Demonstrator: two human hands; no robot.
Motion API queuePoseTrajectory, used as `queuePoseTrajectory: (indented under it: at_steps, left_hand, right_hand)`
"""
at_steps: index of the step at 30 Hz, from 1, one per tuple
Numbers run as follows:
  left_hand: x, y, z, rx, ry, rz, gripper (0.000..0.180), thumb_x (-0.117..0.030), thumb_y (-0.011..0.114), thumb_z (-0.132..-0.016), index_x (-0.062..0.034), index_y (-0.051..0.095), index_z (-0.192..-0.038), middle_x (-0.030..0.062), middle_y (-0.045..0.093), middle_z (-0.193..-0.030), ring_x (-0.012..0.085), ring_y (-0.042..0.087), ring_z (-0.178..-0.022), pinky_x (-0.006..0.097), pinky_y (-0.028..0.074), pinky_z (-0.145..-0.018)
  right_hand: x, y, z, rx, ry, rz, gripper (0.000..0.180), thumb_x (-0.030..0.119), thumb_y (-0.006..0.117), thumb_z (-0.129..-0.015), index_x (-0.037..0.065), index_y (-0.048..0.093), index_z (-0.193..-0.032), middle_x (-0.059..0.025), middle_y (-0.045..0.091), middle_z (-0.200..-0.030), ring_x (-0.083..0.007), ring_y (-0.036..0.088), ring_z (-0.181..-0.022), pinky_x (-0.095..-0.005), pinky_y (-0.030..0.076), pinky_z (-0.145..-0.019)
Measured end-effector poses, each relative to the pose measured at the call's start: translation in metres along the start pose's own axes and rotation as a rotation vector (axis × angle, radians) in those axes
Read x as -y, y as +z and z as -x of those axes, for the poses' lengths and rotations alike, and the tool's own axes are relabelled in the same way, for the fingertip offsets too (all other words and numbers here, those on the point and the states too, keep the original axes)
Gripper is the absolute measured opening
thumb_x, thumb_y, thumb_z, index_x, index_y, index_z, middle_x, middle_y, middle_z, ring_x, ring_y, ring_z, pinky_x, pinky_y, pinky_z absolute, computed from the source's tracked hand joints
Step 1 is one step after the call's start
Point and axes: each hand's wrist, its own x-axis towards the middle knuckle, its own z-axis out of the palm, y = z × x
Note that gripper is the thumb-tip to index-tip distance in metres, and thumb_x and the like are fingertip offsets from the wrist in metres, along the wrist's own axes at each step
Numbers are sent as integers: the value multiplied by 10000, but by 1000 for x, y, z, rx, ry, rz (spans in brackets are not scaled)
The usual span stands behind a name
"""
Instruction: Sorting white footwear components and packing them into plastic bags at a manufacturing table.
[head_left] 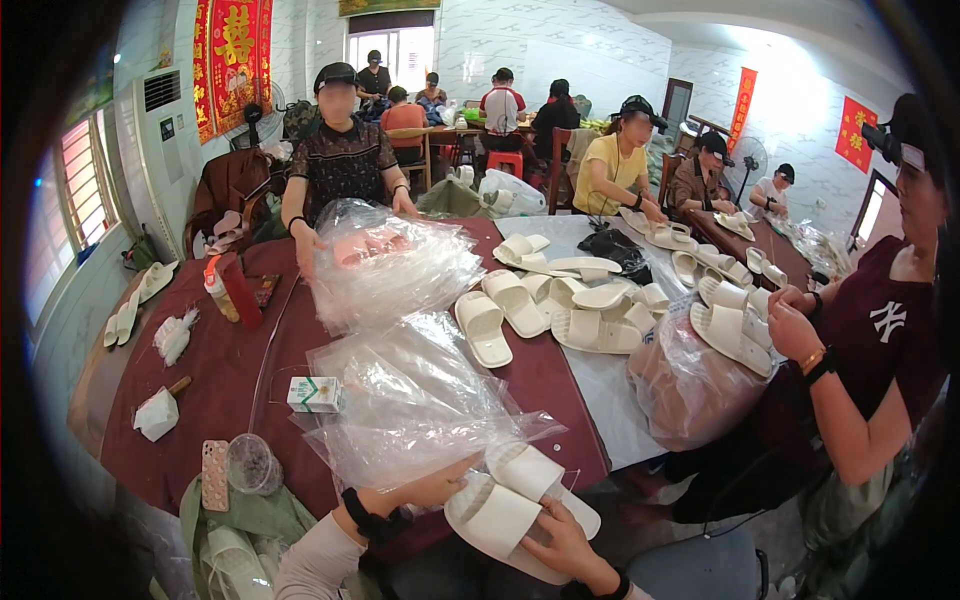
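Note:
A pair of white slide slippers (pixel 500 512) is at the table's near edge, one overlapping the other. My right hand (pixel 562 543) grips the pair from the right, its fingers wrapped over the slippers' edge. At their upper left is my left hand (pixel 435 487), touching or very close to the nearer slipper and the clear plastic bags. Its fingertips are hidden, so I cannot tell what it holds. Just beyond both hands, clear plastic bags (pixel 395 385) lie in a loose flat stack on the dark red tablecloth (pixel 240 375).
Several white slippers (pixel 515 300) lie at the middle right. A small carton (pixel 314 394), a phone (pixel 214 475) and a plastic cup (pixel 253 464) are at left. Across the table, a person handles bagged pink slippers (pixel 370 245). Another person stands at right beside a full plastic bag (pixel 690 385).

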Motion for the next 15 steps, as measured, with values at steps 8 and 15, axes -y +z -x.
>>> queuePoseTrajectory:
  at_steps: [8,15]
  left_hand:
    - [-45,-1,-6,105,-183,-323,595,-350,383,-990,-98,201,-1497,222,154,-1538,389,118,-1431,530,84,-1139]
    - [-48,17,-1,60,19,-415,561,-350,397,-988,-112,271,-1480,196,316,-1485,375,230,-1402,569,93,-1124]
  right_hand:
    - [10,16,-13,-66,-222,151,344,217,733,-733,-5,639,-979,-207,537,-1165,-396,516,-1107,-474,380,-1024]
    - [13,26,-28,-76,-255,144,340,239,718,-756,-18,618,-955,-226,548,-1124,-403,527,-1085,-474,370,-1040]
